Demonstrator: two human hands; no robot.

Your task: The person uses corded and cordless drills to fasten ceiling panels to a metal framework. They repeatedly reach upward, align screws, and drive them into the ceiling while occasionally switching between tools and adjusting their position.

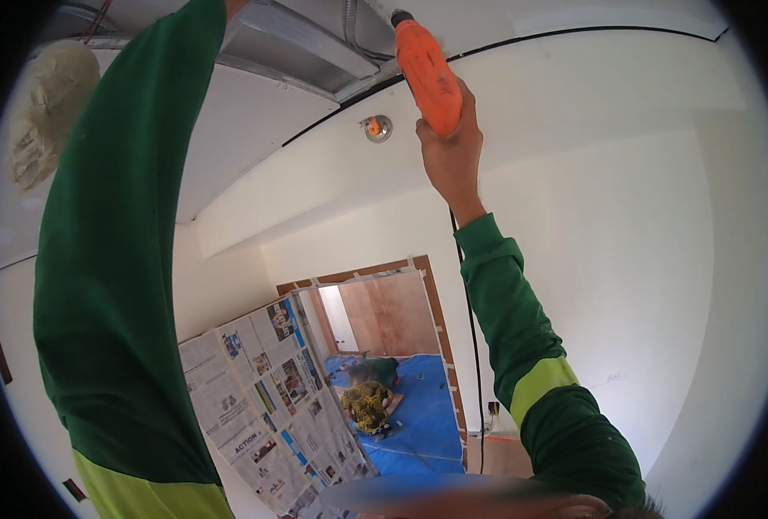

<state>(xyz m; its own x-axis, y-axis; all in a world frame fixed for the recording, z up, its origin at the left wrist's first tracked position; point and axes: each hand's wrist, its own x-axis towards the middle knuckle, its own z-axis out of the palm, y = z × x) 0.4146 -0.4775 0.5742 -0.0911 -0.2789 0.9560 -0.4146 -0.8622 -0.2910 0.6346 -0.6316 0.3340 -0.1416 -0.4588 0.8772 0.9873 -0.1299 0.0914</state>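
And up it goes: the orange drill (430,80) is overhead, its black nose close under the white ceiling panel (522,22), right beside the gap showing metal framing (302,39). The right grip (455,149) is wrapped firmly round its handle, arm at a long reach. Whether the tip touches the panel, I can't tell from here. The left grip (235,7) is nearly lost at the top edge; no telling what its fingers are doing.

Good form here, I'd judge: nose square to the surface, wrist in line with the push, pressure steady and a light finger on the trigger. A braced left arm would help against slipping.

Now the edges! The dark groove (565,36) runs just beside the drill, so a wander could nick it. The round metal fitting (377,129) sits near, below and left; swing clear of that. The black cord (473,337) hangs down beside the right forearm, a snag risk. Best room? Out to the right, along that broad bare wall (609,259).
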